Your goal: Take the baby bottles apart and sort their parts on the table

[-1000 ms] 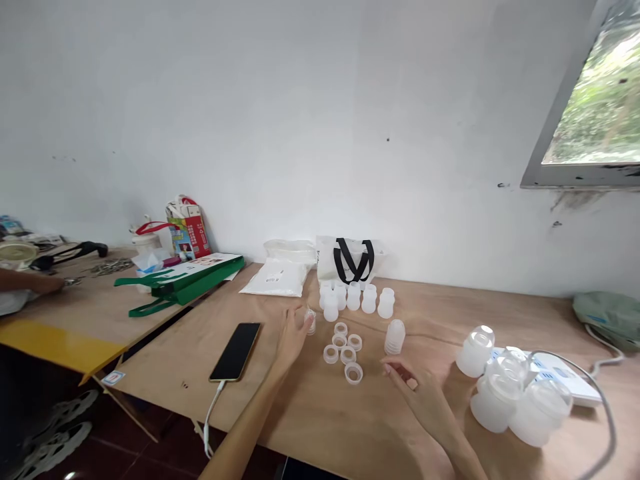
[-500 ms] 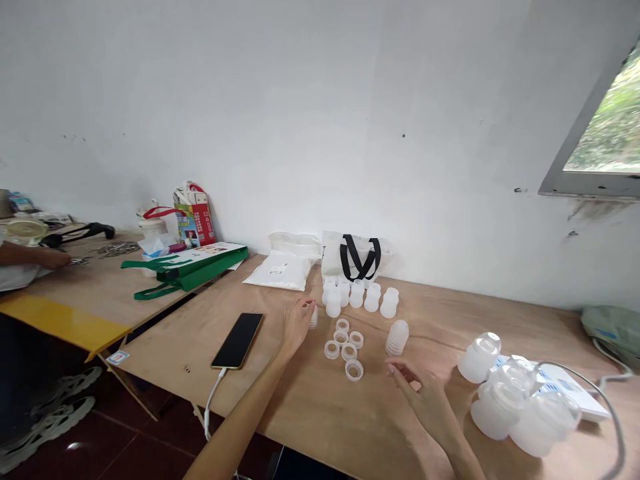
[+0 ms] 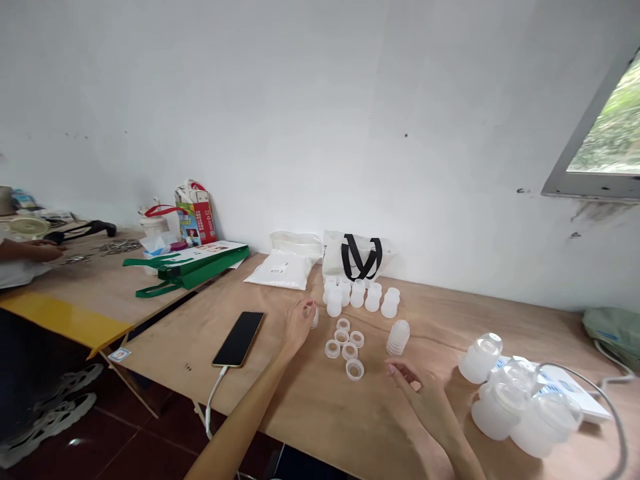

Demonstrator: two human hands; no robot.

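My left hand (image 3: 298, 328) is curled with its fingertips on a small pale stack (image 3: 315, 319), which they partly cover; what the stack is made of I cannot make out. To its right lie several translucent screw rings (image 3: 341, 337), flat on the wooden table (image 3: 320, 407). A stack of clear domed caps (image 3: 399, 338) stands upright beyond my right hand (image 3: 420, 390). That hand hovers low over the table or rests on it, fingers bent and apart, holding nothing visible. Small waisted milky bottles (image 3: 391, 303) stand in a group farther back.
At right, several capped bottles (image 3: 500, 407) stand by a white box (image 3: 575, 393) with a grey cable. A charging phone (image 3: 239, 339) lies left. White packets (image 3: 280, 270), a black-handled bag (image 3: 333, 260) and a green bag (image 3: 200, 273) lie behind. Another person's hand (image 3: 47, 251) is far left.
Both my hands keep their places beside the stacks. The view shifts very slightly. At far left, the other person's hand draws back a little to the left.
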